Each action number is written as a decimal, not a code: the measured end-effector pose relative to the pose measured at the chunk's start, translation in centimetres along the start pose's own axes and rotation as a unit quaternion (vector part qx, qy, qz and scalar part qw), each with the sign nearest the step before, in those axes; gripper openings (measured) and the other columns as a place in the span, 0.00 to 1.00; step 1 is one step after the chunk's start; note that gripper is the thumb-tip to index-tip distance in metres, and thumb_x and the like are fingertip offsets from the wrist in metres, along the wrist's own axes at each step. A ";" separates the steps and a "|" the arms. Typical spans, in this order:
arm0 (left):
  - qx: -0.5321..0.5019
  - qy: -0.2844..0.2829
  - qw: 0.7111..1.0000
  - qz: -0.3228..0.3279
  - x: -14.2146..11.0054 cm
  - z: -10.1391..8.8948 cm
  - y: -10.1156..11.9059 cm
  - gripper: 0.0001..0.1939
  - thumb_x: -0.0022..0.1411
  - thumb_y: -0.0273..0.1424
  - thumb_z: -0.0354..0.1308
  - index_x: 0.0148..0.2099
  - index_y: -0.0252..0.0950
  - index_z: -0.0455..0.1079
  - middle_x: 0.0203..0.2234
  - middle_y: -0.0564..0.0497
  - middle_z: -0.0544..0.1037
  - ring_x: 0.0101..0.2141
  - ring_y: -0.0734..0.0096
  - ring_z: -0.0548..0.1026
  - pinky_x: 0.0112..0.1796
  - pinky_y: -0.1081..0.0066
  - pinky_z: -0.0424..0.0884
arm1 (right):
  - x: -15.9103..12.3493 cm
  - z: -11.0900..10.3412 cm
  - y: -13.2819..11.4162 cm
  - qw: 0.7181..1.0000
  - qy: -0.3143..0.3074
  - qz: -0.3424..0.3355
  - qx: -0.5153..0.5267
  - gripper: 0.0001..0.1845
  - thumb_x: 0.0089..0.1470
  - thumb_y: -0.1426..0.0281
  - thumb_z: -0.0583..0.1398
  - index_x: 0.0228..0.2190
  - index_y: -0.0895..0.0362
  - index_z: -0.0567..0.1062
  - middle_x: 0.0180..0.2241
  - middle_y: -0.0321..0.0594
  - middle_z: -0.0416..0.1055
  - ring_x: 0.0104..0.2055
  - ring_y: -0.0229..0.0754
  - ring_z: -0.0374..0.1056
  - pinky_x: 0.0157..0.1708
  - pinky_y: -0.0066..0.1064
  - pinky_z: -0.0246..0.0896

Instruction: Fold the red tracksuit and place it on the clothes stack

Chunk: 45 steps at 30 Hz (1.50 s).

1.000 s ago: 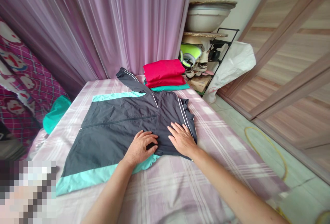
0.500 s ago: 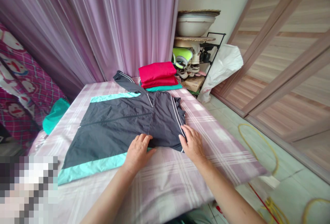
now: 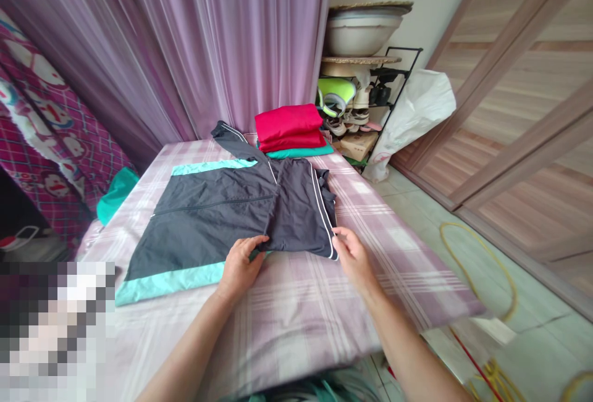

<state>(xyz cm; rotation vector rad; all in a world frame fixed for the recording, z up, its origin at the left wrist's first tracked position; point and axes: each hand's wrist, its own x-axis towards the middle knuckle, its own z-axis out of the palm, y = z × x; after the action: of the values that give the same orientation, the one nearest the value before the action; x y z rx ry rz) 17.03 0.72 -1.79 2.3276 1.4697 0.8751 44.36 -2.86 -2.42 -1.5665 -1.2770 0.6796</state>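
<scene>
A dark grey zip jacket (image 3: 208,210) with turquoise side panels and white piping is spread sideways over the plaid-covered table. One of its sleeves is folded across the body, while the other reaches toward the curtain. My left hand (image 3: 241,264) is closed on the jacket's near edge, fingertips at the fold where the sleeve crosses the turquoise panel. At the right end, my right hand (image 3: 354,257) pinches the piped edge of the folded sleeve between thumb and fingers. The cloth hides part of both thumbs' grip.
Folded red clothes (image 3: 290,127) lie on a teal piece (image 3: 303,152) at the table's far side. Purple curtains (image 3: 231,44) hang behind. A shoe rack (image 3: 403,90) with basins (image 3: 364,34), a white bag (image 3: 419,115) and a wardrobe (image 3: 514,105) stand right. Yellow hose (image 3: 507,278) lies on the floor.
My right hand has gone from lying spread on the sleeve to pinching its edge. The left fingers have curled at the fold, and the sleeve lies straighter. The view has shifted slightly.
</scene>
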 end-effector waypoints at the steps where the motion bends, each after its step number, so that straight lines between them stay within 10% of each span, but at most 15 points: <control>1: 0.014 -0.010 1.000 0.007 -0.1 -0.2 0.1 0.18 0.60 0.26 0.54 0.51 0.44 0.73 0.41 0.51 0.81 0.42 0.63 0.76 0.46 0.61 0.72 | 0.2 -0.1 0.1 1.000 -0.003 -0.003 -0.020 0.20 0.58 0.55 0.50 0.43 0.54 0.71 0.21 0.33 0.69 0.21 0.40 0.65 0.22 0.30 0.57; 7: 0.112 -0.040 0.992 0.044 -0.7 -1.1 1.2 0.15 0.60 0.25 0.55 0.45 0.46 0.76 0.42 0.48 0.78 0.45 0.58 0.73 0.47 0.56 0.70 | -0.7 -0.9 0.3 0.942 -0.074 -0.151 -0.290 0.12 0.59 0.65 0.54 0.34 0.52 0.77 0.27 0.39 0.78 0.31 0.44 0.73 0.37 0.34 0.57; 15: 0.128 -0.045 0.987 0.087 -0.5 -0.4 2.1 0.06 0.57 0.28 0.58 0.39 0.40 0.72 0.57 0.46 0.73 0.60 0.51 0.64 0.56 0.50 0.64 | 0.2 -2.0 -2.0 0.911 -0.070 -0.189 -0.360 0.14 0.59 0.68 0.56 0.26 0.53 0.78 0.27 0.37 0.78 0.32 0.41 0.72 0.36 0.32 0.55; 21: 0.126 -0.081 0.980 0.133 -0.8 0.2 1.7 0.21 0.61 0.28 0.56 0.57 0.46 0.71 0.55 0.49 0.76 0.58 0.54 0.68 0.59 0.46 0.60 | 5.1 2.0 -5.8 0.903 0.017 -0.283 -0.322 0.22 0.64 0.63 0.52 0.55 0.55 0.73 0.57 0.47 0.70 0.59 0.47 0.63 0.58 0.40 0.52; 28: 0.081 -0.101 0.985 0.110 -1.0 0.4 1.2 0.18 0.60 0.27 0.57 0.51 0.49 0.75 0.55 0.53 0.75 0.59 0.56 0.67 0.60 0.46 0.60 | 7.4 6.9 -2.7 0.863 -0.168 -0.143 -0.455 0.30 0.65 0.54 0.47 0.64 0.52 0.62 0.68 0.47 0.52 0.69 0.53 0.46 0.65 0.56 0.36; 37: 0.003 -0.037 0.996 0.076 -1.1 0.1 0.8 0.20 0.66 0.36 0.52 0.59 0.39 0.68 0.54 0.44 0.75 0.54 0.63 0.72 0.57 0.57 0.68 | 7.6 6.8 -2.0 0.850 -0.176 -0.125 -0.480 0.31 0.65 0.53 0.45 0.65 0.49 0.59 0.69 0.44 0.50 0.70 0.50 0.44 0.65 0.53 0.35; 45: 0.187 -0.030 0.974 -0.122 -2.3 -3.4 -3.2 0.18 0.70 0.39 0.47 0.56 0.47 0.73 0.60 0.49 0.72 0.61 0.55 0.65 0.61 0.46 0.58 | 7.7 6.6 -2.4 0.843 -0.190 -0.092 -0.494 0.31 0.65 0.54 0.45 0.66 0.49 0.57 0.70 0.42 0.48 0.71 0.48 0.42 0.66 0.52 0.34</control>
<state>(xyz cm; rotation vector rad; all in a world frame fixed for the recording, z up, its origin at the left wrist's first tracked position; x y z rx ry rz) 11.87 -0.22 -1.52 2.3189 1.9843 0.4928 39.96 6.49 -1.58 -2.1153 -2.2736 0.1673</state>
